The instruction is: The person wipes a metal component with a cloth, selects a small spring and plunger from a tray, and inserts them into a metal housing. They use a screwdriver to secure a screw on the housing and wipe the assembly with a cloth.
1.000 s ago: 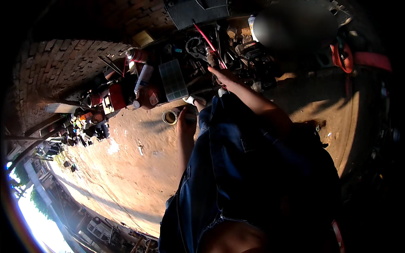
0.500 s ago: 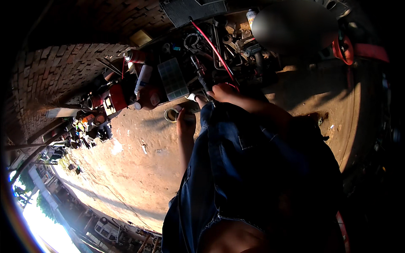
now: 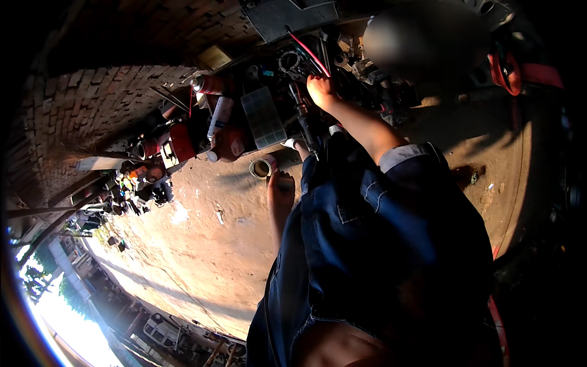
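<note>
The right hand (image 3: 321,90) has moved farther out, curled at the red rod (image 3: 309,54) among far parts (image 3: 365,69); the left hand (image 3: 281,188) stays near, beside the tin (image 3: 272,161). Whether either grip holds anything cannot be told.

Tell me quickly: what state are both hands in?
Left hand: beside a round, pale, open can; grip cannot be told.
Right hand: closed; what it holds cannot be told.

I wear this wide fisheye camera on my head; it looks down, over my denim clothing (image 3: 379,244) close beneath, from four to six o'clock. My left hand (image 3: 281,188) sits near dial-centre, my right hand (image 3: 320,90) toward twelve. The brick wall (image 3: 104,101), farther off, curves at ten.
</note>
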`<state>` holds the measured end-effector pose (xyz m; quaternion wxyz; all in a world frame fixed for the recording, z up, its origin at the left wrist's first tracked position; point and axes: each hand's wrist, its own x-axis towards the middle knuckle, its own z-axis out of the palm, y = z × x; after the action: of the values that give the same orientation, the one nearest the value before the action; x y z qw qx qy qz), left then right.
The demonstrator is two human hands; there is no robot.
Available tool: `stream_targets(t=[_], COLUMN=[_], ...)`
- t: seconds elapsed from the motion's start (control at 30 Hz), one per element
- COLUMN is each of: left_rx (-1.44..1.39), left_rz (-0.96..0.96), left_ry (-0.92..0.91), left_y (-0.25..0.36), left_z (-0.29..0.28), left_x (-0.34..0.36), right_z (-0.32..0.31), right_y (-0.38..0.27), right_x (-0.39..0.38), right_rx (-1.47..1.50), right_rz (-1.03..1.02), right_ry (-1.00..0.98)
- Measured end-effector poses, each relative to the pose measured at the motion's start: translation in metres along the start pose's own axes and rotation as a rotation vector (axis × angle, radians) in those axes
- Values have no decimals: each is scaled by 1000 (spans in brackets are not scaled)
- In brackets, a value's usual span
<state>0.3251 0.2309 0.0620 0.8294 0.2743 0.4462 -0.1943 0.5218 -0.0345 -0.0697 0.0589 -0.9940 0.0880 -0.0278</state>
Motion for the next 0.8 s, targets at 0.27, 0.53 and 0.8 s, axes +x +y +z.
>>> stream_targets(t=[0.27, 0.53, 0.8], left_rx=[26, 62, 324], left_rz=[20, -31, 201], left_ry=[0, 24, 49], left_y=[4, 7, -1], left_z=[13, 30, 26], left_x=[-21, 1, -7], right_z=[-39, 14, -10], right_y=[23, 26, 10], right_x=[29, -4, -30], right_rx=[424, 211, 424], right_rz=[199, 72, -63], right_ry=[-340, -315, -243])
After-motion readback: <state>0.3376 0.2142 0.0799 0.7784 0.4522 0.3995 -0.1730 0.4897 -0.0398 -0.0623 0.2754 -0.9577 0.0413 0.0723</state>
